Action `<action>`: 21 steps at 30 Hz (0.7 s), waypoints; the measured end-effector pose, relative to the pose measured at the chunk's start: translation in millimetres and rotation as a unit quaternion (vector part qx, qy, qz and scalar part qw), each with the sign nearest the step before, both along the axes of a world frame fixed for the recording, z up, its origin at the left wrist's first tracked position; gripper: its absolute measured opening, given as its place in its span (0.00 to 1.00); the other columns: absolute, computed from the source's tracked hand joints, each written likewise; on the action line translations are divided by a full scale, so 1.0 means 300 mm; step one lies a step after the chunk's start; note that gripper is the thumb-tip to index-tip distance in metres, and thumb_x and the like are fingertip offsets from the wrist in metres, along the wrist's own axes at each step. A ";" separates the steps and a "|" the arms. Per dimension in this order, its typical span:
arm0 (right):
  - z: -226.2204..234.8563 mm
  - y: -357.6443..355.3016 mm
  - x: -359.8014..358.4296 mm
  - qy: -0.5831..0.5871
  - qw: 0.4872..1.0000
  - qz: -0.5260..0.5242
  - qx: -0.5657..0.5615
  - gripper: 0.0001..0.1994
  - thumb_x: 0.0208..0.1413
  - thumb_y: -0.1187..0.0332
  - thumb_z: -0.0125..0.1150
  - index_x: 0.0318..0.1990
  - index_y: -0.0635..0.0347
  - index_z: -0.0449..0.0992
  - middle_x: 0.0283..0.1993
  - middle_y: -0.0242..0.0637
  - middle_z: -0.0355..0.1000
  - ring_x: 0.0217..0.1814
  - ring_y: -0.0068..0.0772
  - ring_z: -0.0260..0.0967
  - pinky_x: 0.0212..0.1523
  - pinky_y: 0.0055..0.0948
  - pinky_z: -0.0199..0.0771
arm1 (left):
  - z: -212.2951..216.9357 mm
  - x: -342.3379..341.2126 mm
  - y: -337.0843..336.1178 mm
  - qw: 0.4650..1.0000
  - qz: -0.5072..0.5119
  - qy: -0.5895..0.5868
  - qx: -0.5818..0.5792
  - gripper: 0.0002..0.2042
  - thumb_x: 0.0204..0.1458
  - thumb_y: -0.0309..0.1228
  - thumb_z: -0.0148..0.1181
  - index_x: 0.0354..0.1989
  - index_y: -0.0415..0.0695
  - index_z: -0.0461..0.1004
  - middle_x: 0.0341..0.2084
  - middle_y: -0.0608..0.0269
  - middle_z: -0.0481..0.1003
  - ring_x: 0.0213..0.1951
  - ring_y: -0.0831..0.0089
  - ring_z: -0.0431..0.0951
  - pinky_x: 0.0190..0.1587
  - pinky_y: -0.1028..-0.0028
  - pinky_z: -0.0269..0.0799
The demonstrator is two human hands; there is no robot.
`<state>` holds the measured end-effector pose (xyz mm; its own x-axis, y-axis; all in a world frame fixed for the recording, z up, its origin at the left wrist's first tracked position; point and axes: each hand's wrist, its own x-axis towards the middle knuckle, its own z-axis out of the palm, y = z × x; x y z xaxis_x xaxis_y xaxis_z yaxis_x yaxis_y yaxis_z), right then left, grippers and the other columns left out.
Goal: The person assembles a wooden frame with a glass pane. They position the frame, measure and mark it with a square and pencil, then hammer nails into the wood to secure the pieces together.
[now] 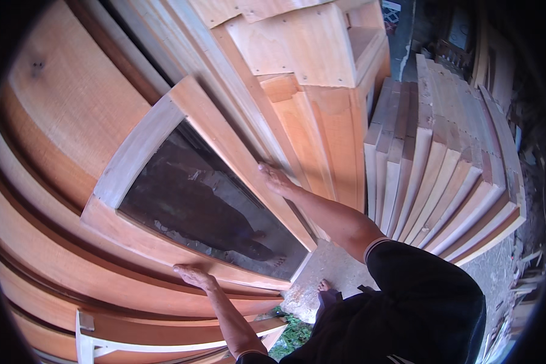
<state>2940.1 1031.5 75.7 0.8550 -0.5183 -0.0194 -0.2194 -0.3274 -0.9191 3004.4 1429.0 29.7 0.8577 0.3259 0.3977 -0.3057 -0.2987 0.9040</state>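
Note:
A wooden frame with a dark glass pane (pixel 194 194) stands upright in front of me, its top edge nearest the camera. Its side rails are orange-brown wood, and the top rail looks paler. In the pane I see the reflection of a body and bare feet. My right hand (pixel 276 180) grips the right side rail about midway down. On the opposite rail, my left hand (pixel 195 276) is closed at the outer edge, with some fingers hidden behind the wood. The frame's lower end is close to the ground near my foot.
Curved orange-brown wooden panels (pixel 73 115) lean in a row on the left. Ahead stands a wooden cabinet-like piece (pixel 291 48). Several thick boards (pixel 449 133) are stacked upright at right. Grass (pixel 294 333) and concrete floor (pixel 346 267) show below.

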 end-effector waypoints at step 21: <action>-0.889 0.515 -2.381 0.313 0.940 0.075 -0.117 0.09 0.60 0.65 0.52 0.38 0.59 0.75 0.42 0.48 0.74 0.50 0.52 0.75 0.48 0.51 0.77 | -0.455 -1.554 -0.582 0.670 -0.604 0.401 0.161 0.17 0.63 0.39 0.57 0.52 0.37 0.74 0.38 0.62 0.76 0.37 0.75 0.75 0.38 0.72 0.71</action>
